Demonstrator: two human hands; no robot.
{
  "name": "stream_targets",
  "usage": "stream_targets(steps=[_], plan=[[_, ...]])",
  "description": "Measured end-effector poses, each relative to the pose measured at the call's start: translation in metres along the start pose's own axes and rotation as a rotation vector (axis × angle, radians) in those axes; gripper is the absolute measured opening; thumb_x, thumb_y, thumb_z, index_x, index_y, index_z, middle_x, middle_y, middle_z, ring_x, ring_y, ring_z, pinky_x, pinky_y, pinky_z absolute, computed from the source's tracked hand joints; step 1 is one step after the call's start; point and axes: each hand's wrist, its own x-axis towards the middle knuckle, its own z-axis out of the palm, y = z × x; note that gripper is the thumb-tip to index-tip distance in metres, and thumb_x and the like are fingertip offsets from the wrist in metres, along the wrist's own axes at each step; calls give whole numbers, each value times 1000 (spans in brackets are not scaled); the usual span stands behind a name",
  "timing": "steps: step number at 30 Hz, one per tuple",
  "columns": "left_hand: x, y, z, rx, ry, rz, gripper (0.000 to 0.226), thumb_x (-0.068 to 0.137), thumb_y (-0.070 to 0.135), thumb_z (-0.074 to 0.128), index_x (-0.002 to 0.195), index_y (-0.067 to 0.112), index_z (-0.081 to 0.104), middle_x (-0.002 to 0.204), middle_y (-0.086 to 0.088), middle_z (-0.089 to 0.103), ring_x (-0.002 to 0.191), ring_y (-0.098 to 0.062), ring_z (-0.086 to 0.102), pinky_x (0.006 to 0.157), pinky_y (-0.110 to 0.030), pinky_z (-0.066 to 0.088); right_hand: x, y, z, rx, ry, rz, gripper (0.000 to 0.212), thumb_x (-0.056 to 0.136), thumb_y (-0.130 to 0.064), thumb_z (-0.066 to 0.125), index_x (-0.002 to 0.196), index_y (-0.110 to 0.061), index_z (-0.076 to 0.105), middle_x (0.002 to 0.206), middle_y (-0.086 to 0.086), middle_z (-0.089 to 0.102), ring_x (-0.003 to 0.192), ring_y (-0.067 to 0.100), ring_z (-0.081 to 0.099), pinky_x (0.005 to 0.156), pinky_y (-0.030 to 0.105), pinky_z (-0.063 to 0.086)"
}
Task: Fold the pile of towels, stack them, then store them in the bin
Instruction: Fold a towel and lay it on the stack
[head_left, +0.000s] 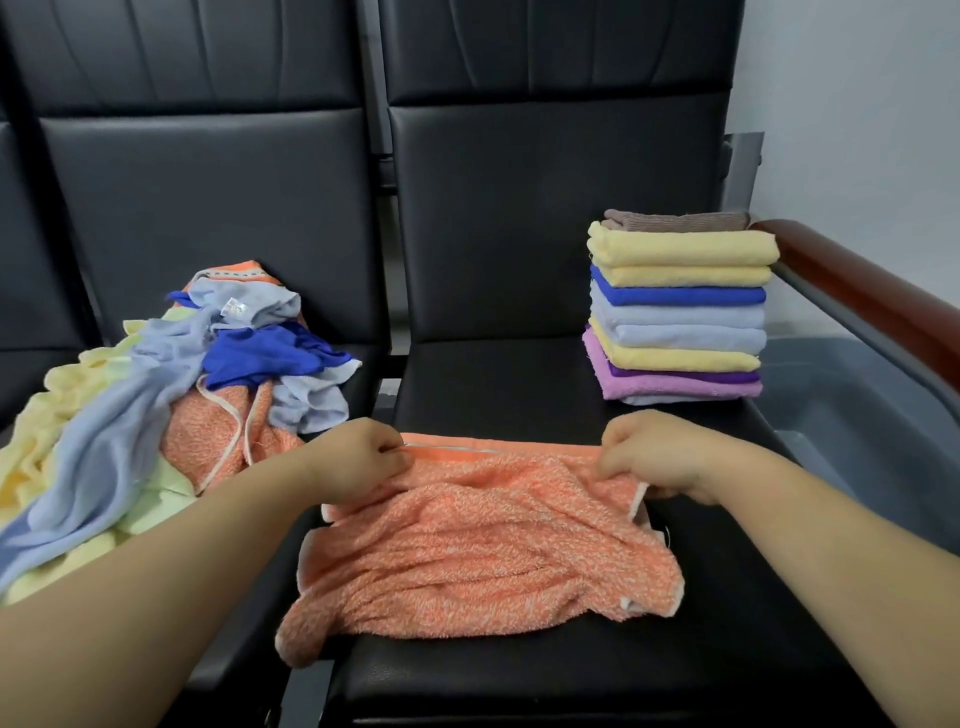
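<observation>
— Where is the orange towel (483, 545) lying?
— Across the right seat (493, 384); the left hand (358, 457) and right hand (654, 454) are pinching its far edge. Bare seat is showing between it and the stack (680, 312).

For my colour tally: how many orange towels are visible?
2: the spread orange towel on the right seat; a crumpled orange towel in the loose pile at left. The pile may hide more.
</observation>
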Motion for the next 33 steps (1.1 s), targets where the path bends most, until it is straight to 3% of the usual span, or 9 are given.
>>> stream_targets(steps=[6,10,12,15,17,22,26,28,33], plan=[[16,-6,5,-11,115,-23,21,98,39,62,90,21,72,85,5,72,81,-11,65,72,-29,52,11,3,2,330,45,48,21,91,-32,78,97,-12,73,83,4,72,84,18,67,90,38,58],[23,-7,6,-8,181,-6,15,97,36,63,89,26,71,85,10,70,80,-5,63,68,-23,47,15,-3,7,33,121,41,26,90,-24,73,97,1,74,94,15,72,89,29,69,97,48,56],[26,-7,7,-2,202,-4,15,98,35,62,88,27,70,86,10,69,79,-5,62,67,-23,47,18,-3,9,-137,229,-4,23,91,-23,70,96,-2,77,99,13,76,97,29,71,94,47,57],[31,-10,10,13,203,-9,15,99,33,60,88,26,69,85,11,67,79,-6,62,63,-20,42,23,3,10,-264,355,-65,17,97,-22,62,85,-24,74,93,-5,73,88,13,68,83,37,59],[34,-11,12,19,208,-12,15,99,32,60,90,25,70,87,11,67,80,-6,61,62,-18,41,29,8,12,-317,379,-75,19,99,-22,57,85,-26,70,94,-7,70,86,11,65,79,35,58],[43,-15,16,5,231,-24,13,96,33,66,88,23,68,85,10,66,82,-10,63,66,-25,44,37,11,16,-384,387,-76,16,100,-23,56,87,-25,66,94,-6,68,86,13,64,79,39,58],[45,-17,17,-33,217,-30,17,93,33,70,103,25,59,93,14,57,90,-12,57,75,-27,41,36,8,17,-367,348,-53,4,93,-28,64,94,-25,62,99,-7,64,89,12,61,73,34,53],[47,-20,14,-7,154,-17,18,93,36,69,104,28,57,102,9,56,95,-11,56,80,-27,39,35,5,17,-389,312,-45,18,90,-35,67,103,-26,59,106,-8,60,93,12,58,71,32,47],[42,-18,5,73,105,44,21,93,37,69,94,20,57,95,5,54,82,-12,55,69,-26,39,32,1,20,-460,305,4,23,88,-43,69,93,-24,56,107,-1,48,86,16,59,70,31,47]])
